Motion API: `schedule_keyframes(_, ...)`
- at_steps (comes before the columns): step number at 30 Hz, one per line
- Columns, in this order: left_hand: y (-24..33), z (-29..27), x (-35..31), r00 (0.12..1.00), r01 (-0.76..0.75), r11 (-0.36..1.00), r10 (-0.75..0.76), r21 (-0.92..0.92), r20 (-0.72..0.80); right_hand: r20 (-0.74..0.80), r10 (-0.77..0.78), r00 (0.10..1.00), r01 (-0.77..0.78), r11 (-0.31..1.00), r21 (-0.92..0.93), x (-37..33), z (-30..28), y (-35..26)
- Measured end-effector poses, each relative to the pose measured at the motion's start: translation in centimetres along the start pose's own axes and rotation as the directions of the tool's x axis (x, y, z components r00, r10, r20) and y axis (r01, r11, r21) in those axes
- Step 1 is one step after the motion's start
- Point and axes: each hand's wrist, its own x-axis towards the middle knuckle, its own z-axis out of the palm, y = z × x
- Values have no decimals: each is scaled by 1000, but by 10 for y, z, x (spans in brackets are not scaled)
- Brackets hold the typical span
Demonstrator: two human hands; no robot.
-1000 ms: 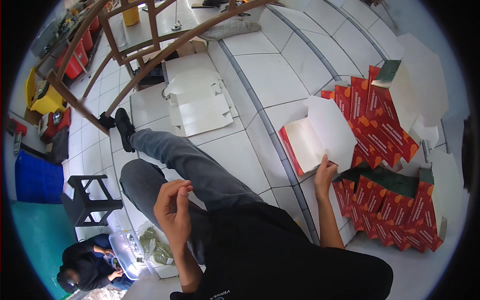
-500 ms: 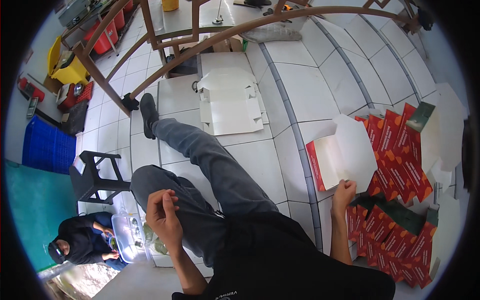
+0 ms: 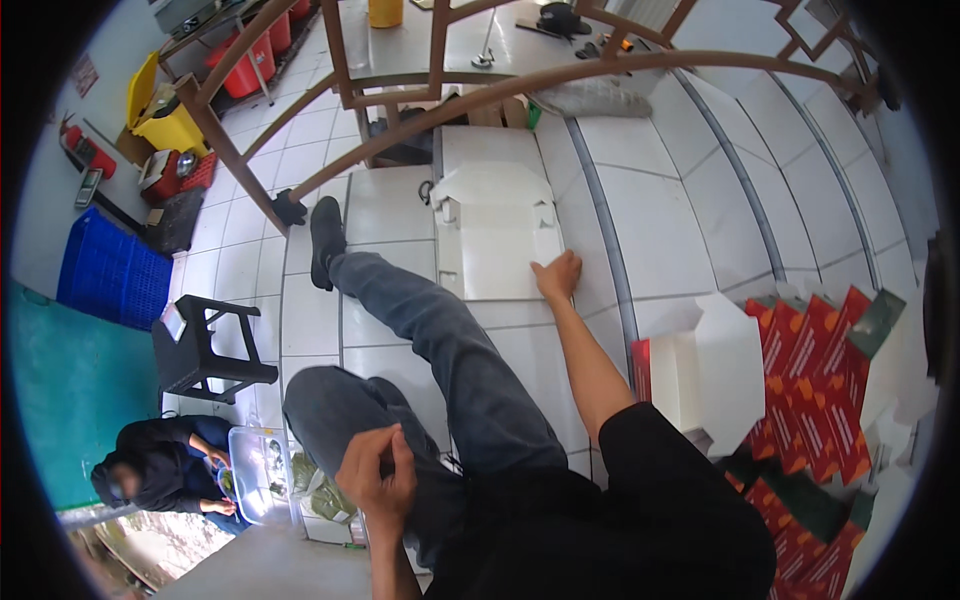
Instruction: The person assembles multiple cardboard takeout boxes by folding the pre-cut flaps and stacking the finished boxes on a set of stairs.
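A white carton blank (image 3: 500,235), partly unfolded with slots and flaps along its sides, lies flat on the tiled step. My right hand (image 3: 560,274) is at its near right corner, thumb over the edge and the other fingers curled; the fingertips are partly hidden. Above my bent left knee, my left hand (image 3: 378,475) is raised with its fingers curled toward the thumb, and nothing shows in it. To the right, an open red-and-white box (image 3: 675,380) with its lid up sits on the higher step, touched by neither hand.
Red folded boxes (image 3: 810,370) stand in rows at the right. A brown metal railing (image 3: 420,120) crosses the far side. At left are a black stool (image 3: 215,345), a blue crate (image 3: 112,268) and a person (image 3: 165,470) beside a clear plastic tub (image 3: 262,475).
My right hand has left the open box and reached forward and left to the flat carton blank. My left hand remains raised over the knee. The whole view has shifted slightly.
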Motion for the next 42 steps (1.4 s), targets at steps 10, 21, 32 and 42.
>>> schedule_keyframes(10, -1, 18, 7, 1000, -7, 995, 5, 99, 22, 278, -75, 958, 47, 993, 108, 12, -48, -22)
schedule_keyframes(21, 6, 81, 26, 987, -76, 997, 73, 13, 144, -219, -425, 878, 463, 870, 169, 0, -116, -56)
schedule_keyframes(32, -33, 6, 40, 867, 465, 560, -443, -685, 227, 196, -368, 909, 51, 564, 824, -75, -209, -95)
schedule_keyframes(42, -56, -20, -26, 690, 577, 322, -683, -750, 238, 49, -701, 711, 502, 555, 663, -173, -182, -122)
